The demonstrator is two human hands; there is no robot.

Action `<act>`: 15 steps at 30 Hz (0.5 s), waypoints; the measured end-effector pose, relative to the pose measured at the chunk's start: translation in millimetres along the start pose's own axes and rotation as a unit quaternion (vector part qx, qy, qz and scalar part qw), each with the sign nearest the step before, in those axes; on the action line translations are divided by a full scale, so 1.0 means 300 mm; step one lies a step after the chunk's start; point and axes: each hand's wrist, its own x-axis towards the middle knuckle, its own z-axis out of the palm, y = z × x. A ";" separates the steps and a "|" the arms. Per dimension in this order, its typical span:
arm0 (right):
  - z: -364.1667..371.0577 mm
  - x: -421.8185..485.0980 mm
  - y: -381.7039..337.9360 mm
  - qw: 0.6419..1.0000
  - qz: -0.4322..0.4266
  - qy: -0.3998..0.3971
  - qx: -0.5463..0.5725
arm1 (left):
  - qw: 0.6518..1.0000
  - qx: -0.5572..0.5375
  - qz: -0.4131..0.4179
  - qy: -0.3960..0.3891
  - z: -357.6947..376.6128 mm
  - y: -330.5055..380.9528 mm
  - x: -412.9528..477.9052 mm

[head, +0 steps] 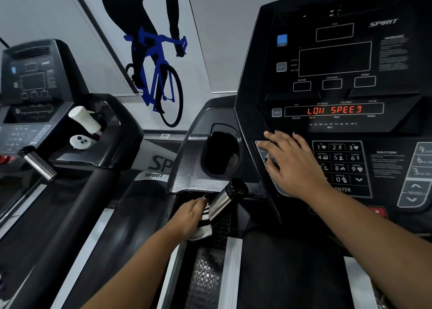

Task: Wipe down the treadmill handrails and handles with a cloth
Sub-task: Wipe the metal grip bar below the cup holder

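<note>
— Where's the cloth?

— Low in the middle of the view. The striped black-and-white cloth (203, 221) is in the left hand (188, 217), pressed against the lower end of the shiny metal handle (221, 202) that sticks out from under the treadmill (194, 173) housing.

— And the grip on it?

— Grasping the cloth. The fingers curl over it and reach up to the handle, and a loose end of the cloth hangs below the palm.

— What about the other hand?

— The right hand (292, 163) lies flat on the console (252, 79), grip released, fingers straight and spread. It covers the buttons just left of the number keypad (339, 159) and holds nothing.

— Is the machine lit?

— Yes. The display (334, 110) above the right hand shows red letters ending in "SPEED".

— Anything near the handle?

— A deep cup holder (222, 152) sits just above it, beside the console's left edge.

— And off to the left?

— A second treadmill (112, 145) of the same make. A white bottle (85, 119) lies tilted in its tray, with a round white lid (79, 141) just beside it. On the wall behind, a poster (154, 58) shows a dark rider on a blue bicycle.
</note>
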 end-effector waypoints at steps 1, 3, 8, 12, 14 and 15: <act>-0.001 0.000 0.000 1.000 0.000 0.000 -0.001 | 0.997 0.072 0.023 0.017 -0.016 -0.009 0.004; -0.001 -0.001 0.000 1.000 0.001 -0.002 -0.004 | 0.974 0.211 0.073 0.045 -0.035 -0.009 -0.007; 0.005 -0.004 0.000 1.000 -0.001 -0.001 -0.007 | 0.977 0.193 0.081 0.034 -0.052 0.004 -0.078; 0.004 -0.005 -0.001 1.000 -0.001 0.001 -0.007 | 0.992 0.113 0.053 0.006 -0.078 -0.002 -0.099; 0.005 -0.003 0.000 1.000 -0.002 -0.002 -0.005 | 0.987 0.149 0.047 -0.021 -0.090 -0.010 -0.069; 0.005 -0.003 0.001 1.000 -0.002 -0.002 -0.005 | 0.983 0.174 0.052 -0.031 -0.092 -0.011 -0.053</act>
